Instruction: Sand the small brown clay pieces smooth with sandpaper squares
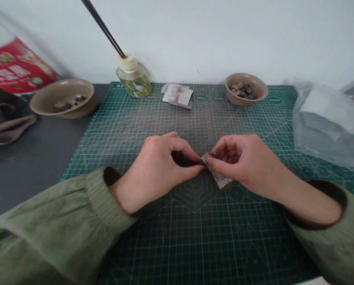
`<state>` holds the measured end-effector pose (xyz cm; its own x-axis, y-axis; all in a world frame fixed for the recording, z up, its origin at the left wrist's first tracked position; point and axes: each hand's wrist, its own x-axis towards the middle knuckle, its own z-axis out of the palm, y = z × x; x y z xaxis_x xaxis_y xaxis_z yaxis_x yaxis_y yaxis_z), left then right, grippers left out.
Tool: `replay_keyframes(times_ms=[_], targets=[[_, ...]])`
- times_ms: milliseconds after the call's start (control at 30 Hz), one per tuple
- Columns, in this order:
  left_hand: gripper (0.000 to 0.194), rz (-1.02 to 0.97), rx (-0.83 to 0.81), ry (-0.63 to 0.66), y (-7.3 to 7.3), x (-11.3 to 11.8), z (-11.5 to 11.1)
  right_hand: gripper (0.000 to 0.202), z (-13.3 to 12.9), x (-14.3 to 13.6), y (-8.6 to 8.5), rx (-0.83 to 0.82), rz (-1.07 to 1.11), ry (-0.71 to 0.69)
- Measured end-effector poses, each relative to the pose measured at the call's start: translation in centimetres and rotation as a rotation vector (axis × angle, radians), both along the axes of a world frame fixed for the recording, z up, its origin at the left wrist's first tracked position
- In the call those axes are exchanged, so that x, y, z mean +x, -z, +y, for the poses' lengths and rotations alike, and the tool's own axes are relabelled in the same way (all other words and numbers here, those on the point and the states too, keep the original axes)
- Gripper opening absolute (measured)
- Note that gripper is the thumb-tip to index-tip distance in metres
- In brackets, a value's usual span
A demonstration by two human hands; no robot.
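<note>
Over the middle of a green cutting mat [165, 245], my two hands meet. Thumb and forefinger of my left hand [159, 166] pinch a small dark block [202, 162], mostly hidden by the fingertips. My right hand [245, 162] is closed on a worn, greyish-brown strip that looks like folded sandpaper [220, 177]. The strip touches the dark block and hangs down towards me at a slant.
At the back stand a bowl of small brown and dark blocks [246, 89], stained folded papers [177, 95] and a reed diffuser [134, 79]. Another bowl [64, 97] with a few pieces is at left, beside a red package [19, 65]. A clear plastic bag [328, 122] lies right.
</note>
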<state>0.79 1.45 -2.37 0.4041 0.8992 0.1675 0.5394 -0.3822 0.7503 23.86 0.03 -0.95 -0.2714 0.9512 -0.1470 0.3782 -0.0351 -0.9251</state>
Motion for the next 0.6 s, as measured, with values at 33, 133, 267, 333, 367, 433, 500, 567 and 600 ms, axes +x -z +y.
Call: replay_keyframes(times_ms=[33,133,267,333,367,433,500,567,600], targets=[[0.008,0.005,0.003,0.000,0.0,0.0,0.0,0.020,0.0,0.0,0.0,0.008,-0.011,-0.001],[0.007,0.021,0.010,0.006,0.0,-0.1,-0.1,0.017,0.0,0.3,-0.2,0.032,-0.064,-0.016],[0.008,0.005,0.024,0.027,0.1,-0.2,0.0,0.020,0.2,0.7,-0.2,0.064,-0.090,0.030],[0.007,-0.003,0.032,0.040,0.0,-0.2,0.0,0.021,0.3,0.9,-0.2,0.071,-0.078,0.049],[0.006,-0.004,0.035,0.045,0.0,-0.2,0.0,0.020,0.3,1.0,-0.1,0.076,-0.069,0.056],[0.006,0.003,0.040,0.050,-0.1,-0.2,0.0,0.019,0.4,1.1,0.0,0.090,-0.048,0.070],[0.008,0.018,0.046,0.038,-0.2,-0.3,0.1,0.018,0.5,1.1,0.1,0.113,-0.035,0.084],[0.009,0.036,0.063,0.007,-0.1,-0.5,0.3,0.018,0.5,1.1,0.1,0.138,-0.034,0.095],[0.009,0.048,0.082,-0.015,-0.1,-0.7,0.4,0.018,0.5,1.2,0.1,0.148,-0.034,0.098]])
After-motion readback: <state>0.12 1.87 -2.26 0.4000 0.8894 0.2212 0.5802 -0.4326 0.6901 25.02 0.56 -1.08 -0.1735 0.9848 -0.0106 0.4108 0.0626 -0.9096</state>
